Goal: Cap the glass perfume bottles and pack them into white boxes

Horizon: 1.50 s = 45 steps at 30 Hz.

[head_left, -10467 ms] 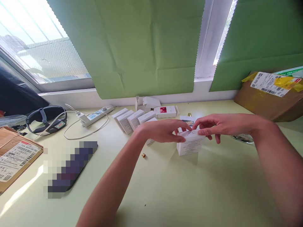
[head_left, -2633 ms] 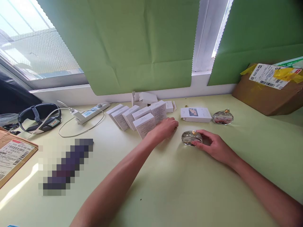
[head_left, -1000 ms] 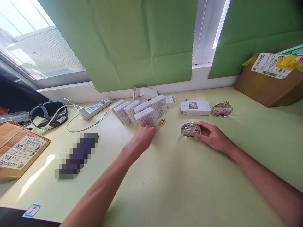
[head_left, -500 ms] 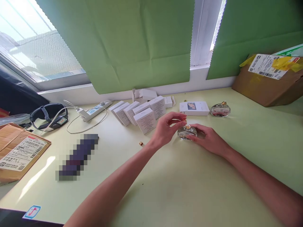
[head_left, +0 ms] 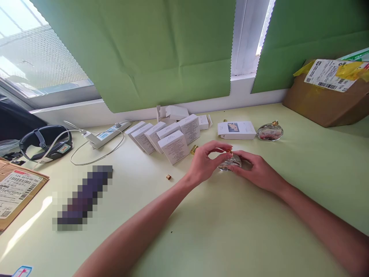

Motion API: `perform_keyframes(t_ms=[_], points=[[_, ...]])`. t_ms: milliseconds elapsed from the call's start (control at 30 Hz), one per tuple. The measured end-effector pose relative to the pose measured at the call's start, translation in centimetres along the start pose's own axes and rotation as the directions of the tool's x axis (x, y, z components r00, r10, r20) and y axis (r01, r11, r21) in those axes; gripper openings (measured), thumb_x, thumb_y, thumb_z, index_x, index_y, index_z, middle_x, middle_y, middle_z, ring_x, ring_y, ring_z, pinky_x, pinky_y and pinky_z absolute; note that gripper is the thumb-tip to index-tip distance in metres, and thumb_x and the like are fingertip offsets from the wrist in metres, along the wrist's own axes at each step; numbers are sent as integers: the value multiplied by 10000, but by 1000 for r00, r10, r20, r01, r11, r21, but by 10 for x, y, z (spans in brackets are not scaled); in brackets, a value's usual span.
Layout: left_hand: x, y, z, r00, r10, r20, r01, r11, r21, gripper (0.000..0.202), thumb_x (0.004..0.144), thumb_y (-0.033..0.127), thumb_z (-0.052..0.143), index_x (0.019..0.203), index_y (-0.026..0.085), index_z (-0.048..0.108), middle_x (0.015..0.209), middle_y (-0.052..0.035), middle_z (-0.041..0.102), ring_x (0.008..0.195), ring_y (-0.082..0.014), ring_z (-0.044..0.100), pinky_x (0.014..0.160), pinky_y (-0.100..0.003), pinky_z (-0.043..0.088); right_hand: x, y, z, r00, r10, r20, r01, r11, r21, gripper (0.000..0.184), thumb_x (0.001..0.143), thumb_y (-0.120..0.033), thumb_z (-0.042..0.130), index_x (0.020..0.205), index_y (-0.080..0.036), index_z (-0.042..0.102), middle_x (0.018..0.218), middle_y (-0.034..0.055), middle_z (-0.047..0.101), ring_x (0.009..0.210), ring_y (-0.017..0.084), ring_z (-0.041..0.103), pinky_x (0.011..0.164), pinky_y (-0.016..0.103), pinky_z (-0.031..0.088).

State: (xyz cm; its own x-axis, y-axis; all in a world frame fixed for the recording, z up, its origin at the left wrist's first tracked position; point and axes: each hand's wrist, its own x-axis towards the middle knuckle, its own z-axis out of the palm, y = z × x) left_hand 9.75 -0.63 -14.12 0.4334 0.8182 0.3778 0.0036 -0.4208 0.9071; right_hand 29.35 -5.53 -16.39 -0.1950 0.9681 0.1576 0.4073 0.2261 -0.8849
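A round clear glass bottle [head_left: 230, 163] with a gold neck lies on the pale green table [head_left: 219, 227]. My right hand [head_left: 256, 173] wraps its fingers round the bottle from the right. My left hand [head_left: 206, 163] pinches the bottle's gold top between thumb and fingers. A gold cap [head_left: 194, 149] lies just left of my left hand, and a smaller gold piece [head_left: 168, 177] sits further left. A second round bottle [head_left: 270, 132] rests behind, beside a flat white box [head_left: 236, 129].
A leaning row of white boxes [head_left: 161, 138] stands behind my left hand. A power strip [head_left: 108, 134] with cable, a black headband device [head_left: 46, 140], a blurred dark object [head_left: 82, 198] and a labelled parcel [head_left: 15, 194] lie left. A brown carton [head_left: 328, 98] sits at the back right.
Since a second ago my left hand left the white boxes and came over to the bottle's gold top. My right hand stayed on the bottle. The view shifted slightly.
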Motion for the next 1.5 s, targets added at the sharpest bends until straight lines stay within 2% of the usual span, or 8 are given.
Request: perform_keyframes(t_ms=[200,433,567,700,833,933,1133,1500], points=[[-1,5,1,999,32,8,-33,999,31,142,836,268,768,968,215,757,1016,-48,748,955,-169,688,878,-334,570,0,2,1,1000,-6,-15,5,1000,-12,418,869,-524,688,1211,-285,666,1157,27,721,1036,266,651,905,388,505],[-1,3,-1,992,117,45,-122,984,127,100,880,250,724,960,252,783,1061,-51,723,980,-179,692,865,-335,576,0,3,3,1000,2,-28,-3,1000,-23,422,867,-534,684,1207,-285,666,1148,44,727,1028,281,669,906,422,529],[-5,-8,2,970,241,-10,-234,952,197,143,885,248,722,1018,260,772,1075,-51,712,985,-171,684,884,-339,572,-2,3,4,998,-26,-58,26,1000,-9,506,872,-508,693,1326,-336,551,1265,53,688,1161,286,639,972,445,519],[-13,-20,7,933,353,-64,-318,895,312,213,895,236,712,1106,256,727,1120,-58,696,1023,-173,675,906,-340,560,-5,7,7,990,-82,-115,81,997,-12,606,887,-475,683,1420,-381,409,1321,72,665,1212,297,628,869,434,580],[-18,-24,9,951,300,-71,-256,898,356,414,868,294,746,1250,256,592,1195,-67,677,1071,-189,659,939,-363,550,-5,12,7,964,-242,-113,231,967,-105,501,940,-417,623,1409,-405,448,1397,41,627,1230,286,626,954,477,553],[-18,-24,9,972,227,-56,-200,930,308,563,841,326,774,1326,262,497,1208,-60,672,1109,-191,646,980,-374,536,-4,10,5,956,-283,-78,268,950,-160,436,977,-381,572,1402,-424,483,1432,4,606,1203,259,641,986,464,540],[-19,-27,8,983,180,-22,-163,928,336,511,877,334,732,1332,279,507,1202,-63,677,1092,-209,650,965,-384,538,-4,6,4,959,-271,-85,255,952,-168,437,980,-375,572,1409,-436,513,1406,-13,629,1178,262,657,986,455,549],[-19,-27,8,969,246,11,-231,893,387,397,922,296,680,1303,265,573,1218,-74,681,1103,-210,657,969,-373,546,-3,8,4,944,-311,-107,287,939,-192,380,975,-332,596,1342,-421,554,1348,-21,668,1172,250,656,967,432,547]])
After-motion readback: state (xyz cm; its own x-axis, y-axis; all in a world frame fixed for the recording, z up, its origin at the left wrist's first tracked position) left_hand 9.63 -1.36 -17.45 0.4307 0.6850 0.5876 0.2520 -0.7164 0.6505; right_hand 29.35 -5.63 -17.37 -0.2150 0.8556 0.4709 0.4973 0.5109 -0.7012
